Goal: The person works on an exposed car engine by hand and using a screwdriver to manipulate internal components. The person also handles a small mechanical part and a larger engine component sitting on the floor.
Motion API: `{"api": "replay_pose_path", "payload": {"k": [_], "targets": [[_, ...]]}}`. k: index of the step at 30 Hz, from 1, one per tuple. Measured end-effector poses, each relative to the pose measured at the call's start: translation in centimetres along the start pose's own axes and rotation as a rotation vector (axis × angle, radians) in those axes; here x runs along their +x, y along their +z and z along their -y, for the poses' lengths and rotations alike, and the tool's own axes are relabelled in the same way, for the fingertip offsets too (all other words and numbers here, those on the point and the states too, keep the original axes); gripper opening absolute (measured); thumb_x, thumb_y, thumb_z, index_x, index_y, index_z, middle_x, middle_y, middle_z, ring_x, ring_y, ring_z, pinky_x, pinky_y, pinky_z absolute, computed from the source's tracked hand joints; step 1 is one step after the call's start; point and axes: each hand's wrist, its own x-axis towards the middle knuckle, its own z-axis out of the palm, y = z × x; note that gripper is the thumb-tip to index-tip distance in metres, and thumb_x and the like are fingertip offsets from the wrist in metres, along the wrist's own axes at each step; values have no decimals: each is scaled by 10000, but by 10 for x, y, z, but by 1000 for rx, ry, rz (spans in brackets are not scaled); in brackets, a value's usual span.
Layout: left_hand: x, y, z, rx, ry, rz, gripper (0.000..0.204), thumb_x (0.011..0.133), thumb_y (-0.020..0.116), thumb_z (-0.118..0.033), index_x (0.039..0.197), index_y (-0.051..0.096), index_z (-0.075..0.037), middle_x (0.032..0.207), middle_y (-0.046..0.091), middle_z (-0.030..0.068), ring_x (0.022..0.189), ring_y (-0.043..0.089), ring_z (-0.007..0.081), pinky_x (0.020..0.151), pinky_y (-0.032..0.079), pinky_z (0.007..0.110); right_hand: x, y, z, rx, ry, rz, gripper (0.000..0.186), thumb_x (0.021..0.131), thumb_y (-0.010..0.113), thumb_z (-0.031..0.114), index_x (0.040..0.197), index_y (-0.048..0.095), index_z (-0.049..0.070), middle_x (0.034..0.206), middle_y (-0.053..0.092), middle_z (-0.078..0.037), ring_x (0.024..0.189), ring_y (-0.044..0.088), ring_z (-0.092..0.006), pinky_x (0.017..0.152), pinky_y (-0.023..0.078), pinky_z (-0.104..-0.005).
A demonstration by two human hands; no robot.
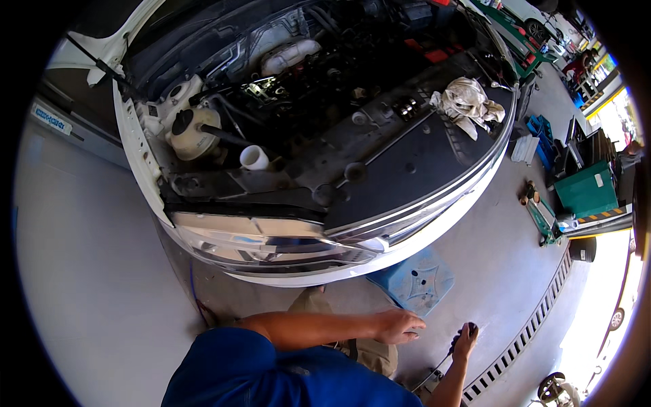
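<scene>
My left hand [399, 326] reaches across my body in front of the white car's bumper, its fingers loosely apart with nothing in them. Out to the right, my right hand [464, 341] is closed around a dark-handled tool [472, 329]. Something thin and dark runs down from that hand; its exact kind I cannot make out. Nearest to my left hand is a blue plastic stool [422, 282] on the floor, beneath the front of the car.
The open engine bay [319, 88] holds a coolant tank [193, 136], a white cup-like container [254, 158] and a crumpled rag [468, 103] on the front panel. A green floor jack [541, 214], a green bin [586, 192] and a floor drain grate [522, 339] lie to the right.
</scene>
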Motion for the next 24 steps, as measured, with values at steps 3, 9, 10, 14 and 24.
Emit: {"api": "replay_pose_path", "payload": {"k": [3,9,10,14,24], "targets": [[-93,-106,-54,69,146,-249,317,904,600,-243,1141,624,-36,1042,663,147,909,640,288,787,510,386,-23,68,183,-92,-189,236,208,934,543,260,1050,510,91,758,530,-37,486,482,-97,359,361,-238],[-236,-232,-59,359,78,-724,252,893,615,-221,1091,648,-69,978,666,112,824,655,251,722,521,347,-132,167,373,-82,-463,572,388,937,552,283,1207,466,18,825,554,-78,540,546,-133,363,388,-226],[-252,-249,-66,343,20,-735,246,893,613,-218,1088,647,-72,982,661,106,824,655,244,718,520,347,-141,170,394,-88,-503,618,400,938,552,287,1217,462,15,825,554,-78,553,556,-135,369,395,-225],[-297,-317,-79,508,-187,-752,271,885,604,-244,1101,641,-84,1010,650,96,856,648,266,744,514,368,-166,184,488,-4,-717,747,456,940,565,333,1237,445,8,813,556,-60,585,564,-130,462,441,-231],[-293,-612,-57,720,-588,-574,347,855,619,-270,1139,612,-72,1070,627,141,1013,602,334,847,489,423,-137,257,702,608,-878,985,512,991,420,424,1311,389,25,854,477,-42,537,436,-76,403,345,-191]]}}
